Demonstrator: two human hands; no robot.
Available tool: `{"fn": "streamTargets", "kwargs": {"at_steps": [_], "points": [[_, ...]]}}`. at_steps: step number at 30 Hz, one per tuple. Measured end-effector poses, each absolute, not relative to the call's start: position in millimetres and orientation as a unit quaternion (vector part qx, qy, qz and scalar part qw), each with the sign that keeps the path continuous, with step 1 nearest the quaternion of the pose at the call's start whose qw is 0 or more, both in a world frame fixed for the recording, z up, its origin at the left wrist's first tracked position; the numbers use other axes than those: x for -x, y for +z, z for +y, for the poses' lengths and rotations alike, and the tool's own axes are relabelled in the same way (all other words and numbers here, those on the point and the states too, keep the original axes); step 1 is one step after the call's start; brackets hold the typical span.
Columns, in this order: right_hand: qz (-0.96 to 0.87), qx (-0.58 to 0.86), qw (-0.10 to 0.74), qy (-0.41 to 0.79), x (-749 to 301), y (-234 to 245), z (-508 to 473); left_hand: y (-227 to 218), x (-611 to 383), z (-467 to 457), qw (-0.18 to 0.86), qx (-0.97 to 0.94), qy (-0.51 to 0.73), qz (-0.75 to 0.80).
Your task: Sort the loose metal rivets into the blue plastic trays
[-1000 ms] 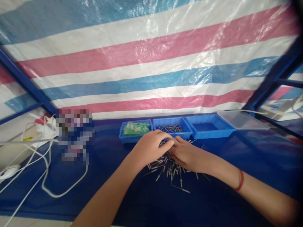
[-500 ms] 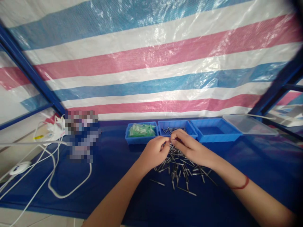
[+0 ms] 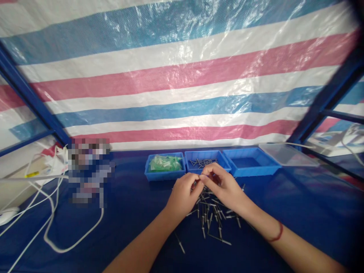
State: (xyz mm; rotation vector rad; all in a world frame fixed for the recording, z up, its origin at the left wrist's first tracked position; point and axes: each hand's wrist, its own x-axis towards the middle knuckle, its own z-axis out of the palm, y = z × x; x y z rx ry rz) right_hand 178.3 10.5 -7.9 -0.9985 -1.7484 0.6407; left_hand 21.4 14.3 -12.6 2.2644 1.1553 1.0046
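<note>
Left hand (image 3: pixel 182 199) and right hand (image 3: pixel 227 189) meet mid-frame, fingers (image 3: pixel 210 184) narrowed; cannot tell if holding anything. Rivets (image 3: pixel 203 232) heaped below, lower centre; one stray rivet (image 3: pixel 181 246) has turned and shifted farther out.

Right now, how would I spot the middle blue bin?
Find the large striped plastic sheet. At its foot, on the dark-blue tabletop, the middle blue plastic bin sits between two others. Unlike them, it holds loose, thin metal pins.

Both hands (image 3: pixel 184 195) (image 3: pixel 224 185) over loose rivets (image 3: pixel 210 220)
</note>
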Motion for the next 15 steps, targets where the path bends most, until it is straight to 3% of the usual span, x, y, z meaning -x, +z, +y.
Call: {"fn": "streamTargets", "kwargs": {"at_steps": [9, 15], "points": [[-0.730, 0.416, 0.495, 0.219, -182.7, -7.1, 13.5, -12.9, -17.7, 19.9, 0.179, -0.803, 0.395, 0.409], [-0.799, 0.406, 0.436, 0.079, -187.2, -5.6, 14.7, -7.3, -8.6, 24.5, 0.127, -0.809, 0.407, 0.404]]}}
